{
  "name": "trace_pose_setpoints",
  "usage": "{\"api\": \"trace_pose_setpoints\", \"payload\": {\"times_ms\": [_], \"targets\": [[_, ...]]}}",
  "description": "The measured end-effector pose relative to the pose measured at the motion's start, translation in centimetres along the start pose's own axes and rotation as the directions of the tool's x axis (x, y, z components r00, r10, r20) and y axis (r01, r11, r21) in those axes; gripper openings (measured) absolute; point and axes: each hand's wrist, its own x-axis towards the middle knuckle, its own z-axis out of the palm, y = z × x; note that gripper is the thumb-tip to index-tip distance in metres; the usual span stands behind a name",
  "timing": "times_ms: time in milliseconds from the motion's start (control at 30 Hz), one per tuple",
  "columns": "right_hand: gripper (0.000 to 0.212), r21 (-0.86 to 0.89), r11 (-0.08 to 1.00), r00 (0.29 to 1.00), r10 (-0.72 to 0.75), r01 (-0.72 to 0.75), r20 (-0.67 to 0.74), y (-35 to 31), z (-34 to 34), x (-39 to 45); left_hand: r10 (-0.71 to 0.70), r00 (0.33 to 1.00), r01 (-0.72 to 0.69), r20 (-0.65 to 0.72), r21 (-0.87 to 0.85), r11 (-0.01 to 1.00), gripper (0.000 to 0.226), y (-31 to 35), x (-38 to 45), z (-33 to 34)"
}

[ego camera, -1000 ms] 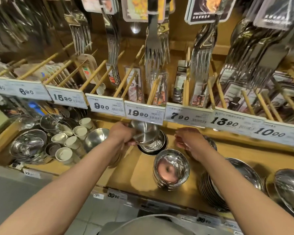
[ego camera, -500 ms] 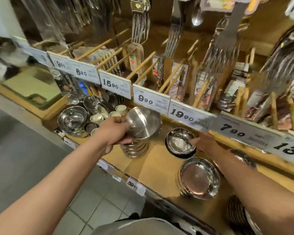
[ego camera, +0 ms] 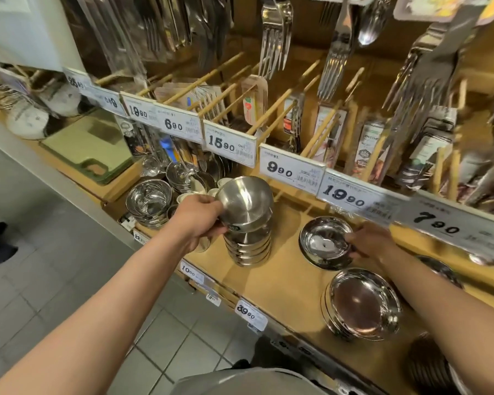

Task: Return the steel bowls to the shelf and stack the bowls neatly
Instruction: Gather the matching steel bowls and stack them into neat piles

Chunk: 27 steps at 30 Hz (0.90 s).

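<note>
The left hand grips a tilted bowl, mouth apparently facing away, just above the stack at its five o'clock. The right hand, farther off, pinches another bowl at the stack's three o'clock.

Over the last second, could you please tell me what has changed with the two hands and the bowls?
The left hand lifted the steel bowl off the wide bowl and carried it left, tilted, onto the stack of bowls. The right hand moved in to touch the wide bowl's rim. The left fingers still grip the bowl; the front bowl stack stayed put.
</note>
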Motion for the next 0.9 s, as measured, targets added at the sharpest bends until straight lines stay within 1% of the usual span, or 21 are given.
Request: {"api": "trace_pose_setpoints", "payload": {"times_ms": [100,267,467,533,600,667,800,900], "targets": [[0.014,-0.007,1.000,0.998,0.018,-0.018,-0.055,-0.3,-0.5,-0.8,0.003,1.000,-0.004,0.029,0.030,1.000,0.018,-0.3,0.9,-0.1],[0.010,0.119,0.993,0.990,0.027,-0.010,-0.141,-0.8,-0.5,-2.2,-0.003,0.996,-0.002,0.084,0.063,0.998,0.011,-0.6,2.2,0.1],[0.021,0.204,0.978,0.979,-0.008,0.051,-0.204,-1.2,0.1,-5.4,-0.022,0.988,-0.002,0.151,0.157,0.988,0.016,-0.7,3.9,0.1],[0.028,0.179,0.981,0.969,-0.022,0.068,-0.246,-1.2,-0.1,-6.7,-0.024,0.985,-0.011,0.173,0.196,0.981,0.019,-0.8,4.5,0.1],[0.033,0.191,0.978,0.957,-0.022,0.080,-0.289,-1.3,-0.3,-7.9,-0.023,0.984,-0.018,0.175,0.230,0.973,0.019,-0.9,5.1,0.3],[0.033,0.239,0.968,0.947,0.004,0.077,-0.322,-1.4,-0.4,-9.0,-0.016,0.986,-0.027,0.166,0.251,0.968,0.015,-1.0,5.3,0.4],[0.030,0.383,0.920,0.944,0.053,0.080,-0.326,-1.9,-0.5,-11.0,0.014,0.987,-0.056,0.157,0.262,0.964,0.001,-1.4,5.5,0.5],[0.024,0.432,0.899,0.949,0.075,0.069,-0.307,-2.2,-0.3,-12.4,0.025,0.989,-0.068,0.143,0.299,0.952,0.013,-1.4,5.8,0.6]]}}
